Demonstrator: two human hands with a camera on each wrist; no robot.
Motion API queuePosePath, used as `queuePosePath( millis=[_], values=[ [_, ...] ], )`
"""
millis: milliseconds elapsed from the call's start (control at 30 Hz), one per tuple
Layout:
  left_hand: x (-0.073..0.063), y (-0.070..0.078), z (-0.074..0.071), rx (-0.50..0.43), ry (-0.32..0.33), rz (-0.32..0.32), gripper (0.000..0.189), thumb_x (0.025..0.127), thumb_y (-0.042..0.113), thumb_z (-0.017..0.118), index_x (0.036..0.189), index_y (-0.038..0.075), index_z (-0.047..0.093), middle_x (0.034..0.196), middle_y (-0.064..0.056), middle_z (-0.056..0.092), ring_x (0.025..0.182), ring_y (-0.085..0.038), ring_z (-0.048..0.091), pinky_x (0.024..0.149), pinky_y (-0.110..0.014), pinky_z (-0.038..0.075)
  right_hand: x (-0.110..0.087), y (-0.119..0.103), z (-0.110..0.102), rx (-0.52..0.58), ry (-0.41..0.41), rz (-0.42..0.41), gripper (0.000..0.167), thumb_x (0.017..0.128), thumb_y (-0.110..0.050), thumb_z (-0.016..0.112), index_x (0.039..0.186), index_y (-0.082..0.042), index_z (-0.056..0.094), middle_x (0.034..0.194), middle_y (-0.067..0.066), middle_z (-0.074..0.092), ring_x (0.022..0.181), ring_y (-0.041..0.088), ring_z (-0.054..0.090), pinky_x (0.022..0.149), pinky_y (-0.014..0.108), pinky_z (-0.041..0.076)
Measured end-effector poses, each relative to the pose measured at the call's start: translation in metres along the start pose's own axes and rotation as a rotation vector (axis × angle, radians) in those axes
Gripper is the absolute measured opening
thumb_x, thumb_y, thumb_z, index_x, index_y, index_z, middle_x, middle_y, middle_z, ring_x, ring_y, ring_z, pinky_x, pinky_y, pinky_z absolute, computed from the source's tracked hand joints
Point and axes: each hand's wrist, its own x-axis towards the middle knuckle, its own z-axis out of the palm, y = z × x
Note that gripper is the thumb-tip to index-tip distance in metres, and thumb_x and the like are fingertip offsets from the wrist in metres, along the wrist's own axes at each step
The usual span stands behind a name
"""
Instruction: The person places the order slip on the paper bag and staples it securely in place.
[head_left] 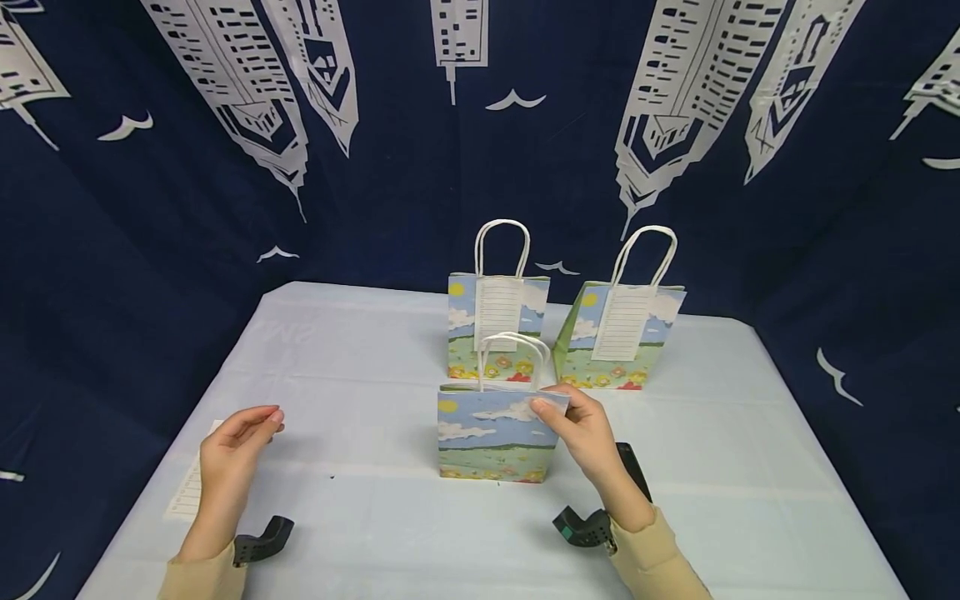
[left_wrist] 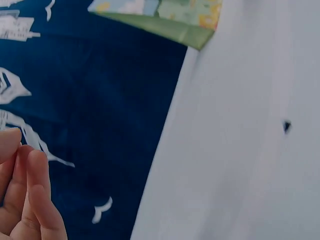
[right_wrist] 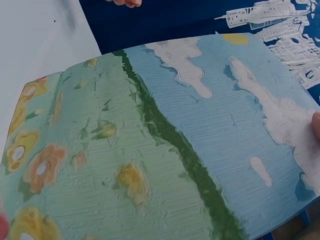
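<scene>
In the head view, my right hand [head_left: 588, 429] pinches the upper right corner of a small paper gift bag [head_left: 487, 442] printed with sky, clouds and flowers. It stands on the table, two white handles up. Its printed face [right_wrist: 155, 140] fills the right wrist view, where a fingertip of that hand [right_wrist: 317, 124] shows at the right edge. My left hand [head_left: 238, 446] hovers at the left, thumb close to the loosely bent fingertips. Nothing shows between those fingers in the left wrist view. Below the left hand, a lined white card [head_left: 186, 493] lies partly hidden.
Two similar gift bags stand behind, one at the middle [head_left: 461, 333] and one to its right [head_left: 581, 342], each with a lined card on its front. A black object [head_left: 633, 467] sits partly behind the right wrist. A dark patterned cloth [head_left: 420, 183] hangs behind the table.
</scene>
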Motion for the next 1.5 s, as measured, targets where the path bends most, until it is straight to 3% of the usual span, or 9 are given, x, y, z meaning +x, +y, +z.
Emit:
queuePosePath(
  millis=[33, 133, 300, 400, 633, 833, 1167, 1333, 1500],
  values=[
    [0.001, -0.006, -0.004, 0.004, 0.004, 0.005, 0.028, 0.081, 0.011, 0.075, 0.104, -0.003, 0.068, 0.089, -0.006, 0.071, 0.077, -0.014, 0.067, 0.069, -0.018, 0.050, 0.000, 0.000, 0.000, 0.002, -0.002, -0.003, 0.013, 0.090, -0.001, 0.061, 0.093, -0.012, 0.068, 0.096, -0.003, 0.065, 0.087, 0.012, 0.062, 0.072, 0.027, 0.053],
    [-0.004, 0.011, -0.006, 0.030, 0.045, -0.030, 0.027, 0.081, 0.008, 0.075, 0.102, -0.005, 0.068, 0.086, -0.003, 0.071, 0.075, -0.011, 0.066, 0.067, -0.016, 0.049, 0.000, 0.000, 0.000, 0.005, -0.006, -0.006, 0.013, 0.090, -0.001, 0.061, 0.093, -0.012, 0.068, 0.096, -0.002, 0.065, 0.087, 0.012, 0.062, 0.072, 0.028, 0.053],
    [0.006, -0.025, -0.029, 0.137, 0.101, -0.030, 0.030, 0.079, 0.017, 0.078, 0.103, 0.001, 0.070, 0.090, 0.003, 0.071, 0.079, -0.006, 0.066, 0.068, -0.012, 0.047, 0.000, 0.001, 0.000, 0.008, -0.009, -0.006, 0.013, 0.090, -0.001, 0.060, 0.093, -0.011, 0.068, 0.096, -0.003, 0.065, 0.087, 0.012, 0.062, 0.072, 0.028, 0.053],
    [0.009, -0.033, -0.036, 0.202, 0.145, -0.048, 0.029, 0.079, 0.018, 0.078, 0.102, 0.003, 0.071, 0.087, 0.008, 0.070, 0.077, -0.003, 0.065, 0.064, -0.010, 0.047, 0.000, 0.000, 0.000, 0.011, -0.011, -0.011, 0.014, 0.090, -0.001, 0.060, 0.093, -0.012, 0.068, 0.095, -0.003, 0.065, 0.086, 0.012, 0.062, 0.072, 0.028, 0.053],
    [-0.003, -0.001, -0.026, 0.333, 0.208, -0.107, 0.020, 0.081, 0.008, 0.073, 0.098, -0.003, 0.070, 0.073, 0.025, 0.063, 0.067, 0.007, 0.059, 0.059, -0.008, 0.044, 0.000, 0.001, -0.001, 0.007, -0.010, -0.009, 0.015, 0.090, -0.001, 0.060, 0.093, -0.014, 0.068, 0.096, -0.002, 0.065, 0.087, 0.012, 0.063, 0.072, 0.028, 0.053],
    [-0.006, -0.002, -0.030, 0.561, 0.271, -0.154, 0.025, 0.083, 0.014, 0.069, 0.103, -0.001, 0.068, 0.067, 0.038, 0.050, 0.061, 0.020, 0.048, 0.059, -0.010, 0.036, -0.001, 0.001, -0.001, 0.008, -0.012, -0.006, 0.016, 0.090, 0.000, 0.060, 0.093, -0.014, 0.068, 0.096, -0.002, 0.065, 0.087, 0.012, 0.062, 0.072, 0.028, 0.053],
    [-0.007, -0.014, -0.040, 0.726, 0.272, -0.168, 0.028, 0.078, 0.008, 0.071, 0.105, 0.002, 0.068, 0.074, 0.016, 0.062, 0.061, 0.016, 0.042, 0.063, -0.020, 0.033, -0.001, -0.001, -0.001, 0.018, -0.018, -0.019, 0.016, 0.090, 0.000, 0.060, 0.095, -0.013, 0.068, 0.096, -0.006, 0.065, 0.086, 0.010, 0.061, 0.071, 0.026, 0.052],
    [-0.007, -0.015, -0.041, 0.751, 0.268, -0.179, 0.042, 0.076, 0.004, 0.071, 0.116, -0.002, 0.061, 0.112, -0.022, 0.060, 0.097, -0.025, 0.054, 0.082, -0.036, 0.036, -0.001, -0.001, -0.001, 0.022, -0.033, -0.044, 0.015, 0.090, 0.001, 0.059, 0.096, -0.010, 0.068, 0.096, -0.006, 0.064, 0.086, 0.010, 0.061, 0.071, 0.026, 0.051],
    [-0.005, -0.010, -0.043, 0.716, 0.254, -0.246, 0.057, 0.076, 0.005, 0.069, 0.129, -0.004, 0.051, 0.132, -0.029, 0.045, 0.123, -0.047, 0.037, 0.101, -0.054, 0.025, -0.002, 0.000, -0.002, 0.010, -0.036, -0.052, 0.009, 0.090, 0.001, 0.059, 0.097, 0.001, 0.065, 0.096, -0.006, 0.064, 0.086, 0.011, 0.061, 0.071, 0.026, 0.051]
  ],
)
